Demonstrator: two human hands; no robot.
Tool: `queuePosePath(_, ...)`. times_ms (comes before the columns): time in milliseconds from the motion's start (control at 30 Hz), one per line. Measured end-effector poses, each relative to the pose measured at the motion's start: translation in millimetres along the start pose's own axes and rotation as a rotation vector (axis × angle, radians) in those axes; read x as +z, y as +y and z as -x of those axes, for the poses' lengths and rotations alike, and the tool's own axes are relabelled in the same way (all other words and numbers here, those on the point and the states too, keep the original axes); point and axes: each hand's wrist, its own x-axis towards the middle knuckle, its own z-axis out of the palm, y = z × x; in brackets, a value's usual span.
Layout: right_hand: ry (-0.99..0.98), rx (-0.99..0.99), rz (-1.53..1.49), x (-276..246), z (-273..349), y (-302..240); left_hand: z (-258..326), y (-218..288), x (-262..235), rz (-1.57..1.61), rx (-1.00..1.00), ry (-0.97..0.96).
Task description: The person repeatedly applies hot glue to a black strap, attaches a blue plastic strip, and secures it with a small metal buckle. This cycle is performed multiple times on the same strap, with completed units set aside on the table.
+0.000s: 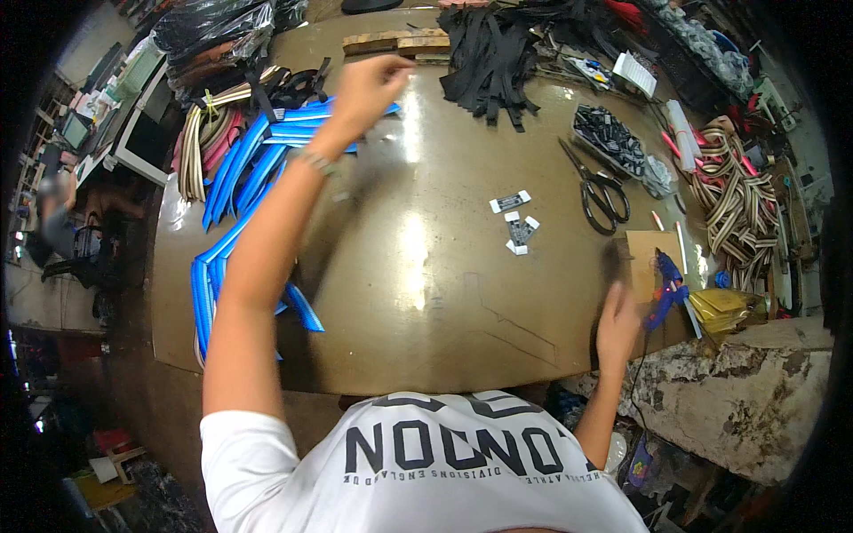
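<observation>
My left hand (369,89) is raised over the far left part of the table, its fingers curled together and slightly blurred. Whether anything is in them I cannot make out. Blue webbing straps (253,160) with pale stripes lie beneath and beside that forearm. At the right side of the table my right hand (617,327) is open, fingers stretched out, holding nothing visible. Just right of it lies a blue glue gun (666,293), by a piece of brown cardboard (647,253). Small black-and-white labels (517,233) lie at mid-table.
Black-handled scissors (600,191) lie near a tray of small black pieces (609,133). Black straps (489,58) are heaped at the far edge. Striped straps (737,200) pile up at the right. A yellow packet (724,308) rests by the right edge.
</observation>
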Motion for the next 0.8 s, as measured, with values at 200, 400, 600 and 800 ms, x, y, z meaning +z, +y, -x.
queuePosePath(200, -0.02, -0.041, 0.123, -1, 8, -3, -22, -5, 137, -0.276, -0.314, -0.115)
queuePosePath(400, 0.068, -0.165, 0.315, 6, 19, -10, -11, 10, 111, -0.083, -0.287, -0.055)
queuePosePath(600, 0.345, -0.592, -0.043, 14, 10, -54, 102, 122, 11, 0.642, -0.738, -0.032)
queuePosePath(800, -1.672, 0.53, -1.62, 88, 52, -144, 210, 215, -37, 0.539, -0.846, -0.049)
